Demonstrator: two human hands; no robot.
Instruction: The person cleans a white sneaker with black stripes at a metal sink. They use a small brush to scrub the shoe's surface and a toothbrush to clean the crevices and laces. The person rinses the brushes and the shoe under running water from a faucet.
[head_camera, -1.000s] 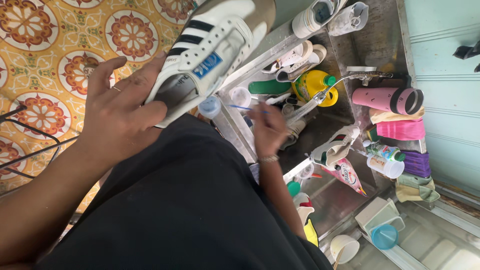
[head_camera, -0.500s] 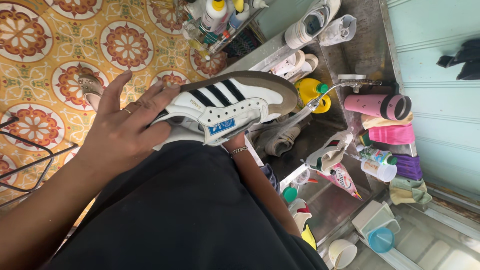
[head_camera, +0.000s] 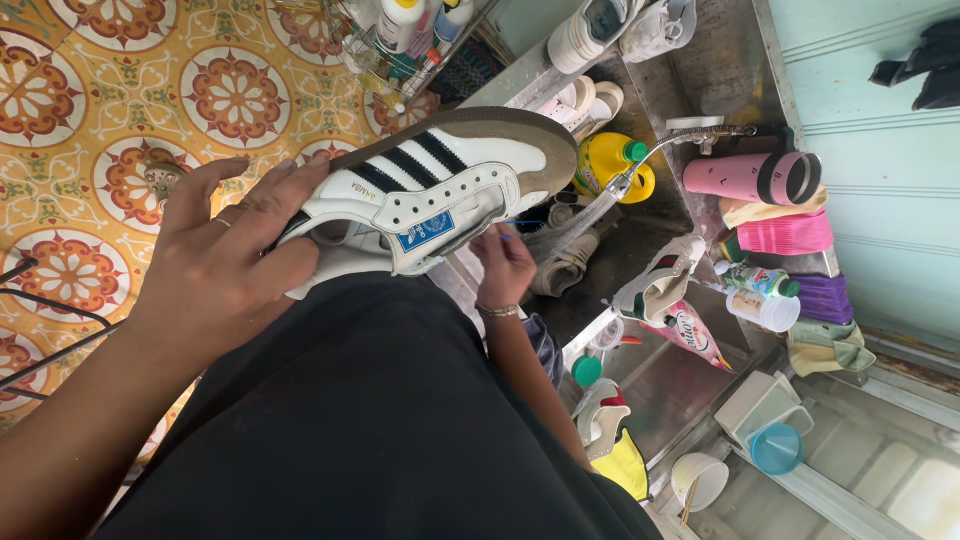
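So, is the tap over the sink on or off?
On. A stream of water runs from the tap spout down onto the shoes in the sink.

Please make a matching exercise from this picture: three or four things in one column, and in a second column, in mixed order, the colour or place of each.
Things:
1. sneaker
2. detergent bottle
3. small cup
4. tumbler

Descriptions:
A. pink, lying on its side near the wall
B. white with black stripes, gripped by the left hand
C. blue, at the lower right
D. yellow with a green cap, beside the running tap

Pairs: 1-B, 2-D, 3-C, 4-A
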